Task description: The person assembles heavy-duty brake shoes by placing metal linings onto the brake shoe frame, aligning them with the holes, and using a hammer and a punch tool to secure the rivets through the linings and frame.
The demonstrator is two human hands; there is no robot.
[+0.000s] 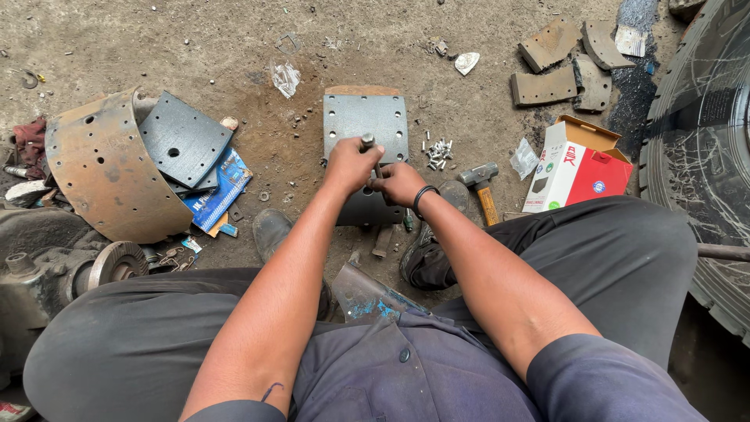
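Observation:
My left hand [349, 162] grips a short upright steel punch [367, 143] over the near edge of a grey brake lining [366, 119] with rows of holes. My right hand [398, 184], a black band on its wrist, is closed beside the punch and pinches something small that I cannot make out. Both hands rest on a curved dark metal brake shoe [367, 209] lying on the dirt between my feet. A heap of small silver rivets [438, 152] lies just right of the lining. A hammer [483, 187] with a wooden handle lies on the ground to the right of my right hand.
A rusty curved brake shoe [101, 168] and a grey lining [183, 141] lie at left above a blue packet [223, 187]. A red and white carton [576, 168] stands at right. Worn lining pieces [558, 66] lie at the far right. A big tyre [707, 156] fills the right edge.

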